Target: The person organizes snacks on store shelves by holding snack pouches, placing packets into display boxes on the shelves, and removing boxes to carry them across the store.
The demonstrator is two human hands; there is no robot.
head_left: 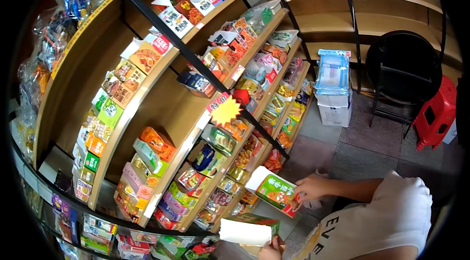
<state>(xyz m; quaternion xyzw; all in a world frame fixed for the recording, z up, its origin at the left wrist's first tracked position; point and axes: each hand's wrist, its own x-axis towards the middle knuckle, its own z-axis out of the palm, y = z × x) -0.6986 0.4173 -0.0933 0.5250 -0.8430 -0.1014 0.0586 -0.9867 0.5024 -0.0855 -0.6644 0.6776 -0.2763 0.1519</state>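
Note:
In my right hand [313, 188] is a green and red printed snack carton [275, 190], gripped at its edge with its white flap standing up. A crumpled white cloth or tissue [316, 203] shows beside the same hand; whether the fingers hold it too is unclear. Lower down, my left hand [271, 249] grips another open carton [262, 221], green with a broad white flap facing up. Both cartons are apart from each other, in front of the lower shelf ends. What lies inside them is hard to make out.
Curved wooden shelves [131, 108] with several packed snack boxes rise on the left, divided by black posts. A yellow starburst sign [225, 109] hangs at one post. On the floor stand a white box with blue packs [334, 84], a folded black table [404, 67] and red stools [434, 113].

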